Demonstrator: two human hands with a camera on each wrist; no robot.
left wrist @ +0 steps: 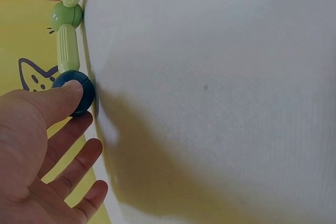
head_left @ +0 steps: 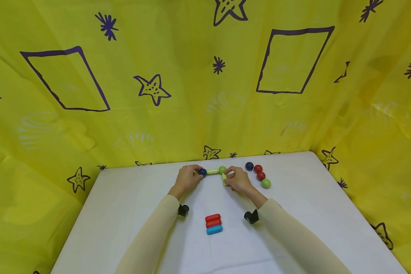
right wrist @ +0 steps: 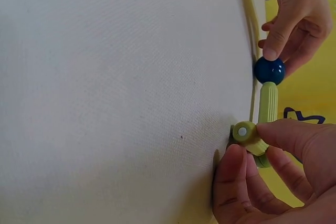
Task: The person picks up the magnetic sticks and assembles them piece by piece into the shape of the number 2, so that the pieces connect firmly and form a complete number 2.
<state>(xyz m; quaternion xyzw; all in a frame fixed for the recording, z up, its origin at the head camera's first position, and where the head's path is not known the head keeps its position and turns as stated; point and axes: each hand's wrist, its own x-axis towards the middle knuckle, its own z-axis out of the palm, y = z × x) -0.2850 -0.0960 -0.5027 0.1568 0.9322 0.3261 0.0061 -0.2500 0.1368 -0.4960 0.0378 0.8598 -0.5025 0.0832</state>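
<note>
My left hand (head_left: 187, 179) pinches a dark blue ball (left wrist: 79, 92) between thumb and fingers. A pale green ribbed rod (left wrist: 67, 49) joins that ball to a light green ball (head_left: 222, 169). From the green ball a second pale green rod (head_left: 224, 179) points back toward me, and my right hand (head_left: 238, 179) pinches it. A whitish round tip shows on its free end in the right wrist view. Both hands are near the far edge of the table.
Right of my right hand lie another dark blue ball (head_left: 249, 166), two red balls (head_left: 261, 176) and a green ball (head_left: 266, 183). Nearer me, two red rods (head_left: 213, 223) and a blue rod (head_left: 214, 230) lie side by side on the white table (head_left: 123, 228). A yellow patterned curtain (head_left: 178, 125) hangs behind.
</note>
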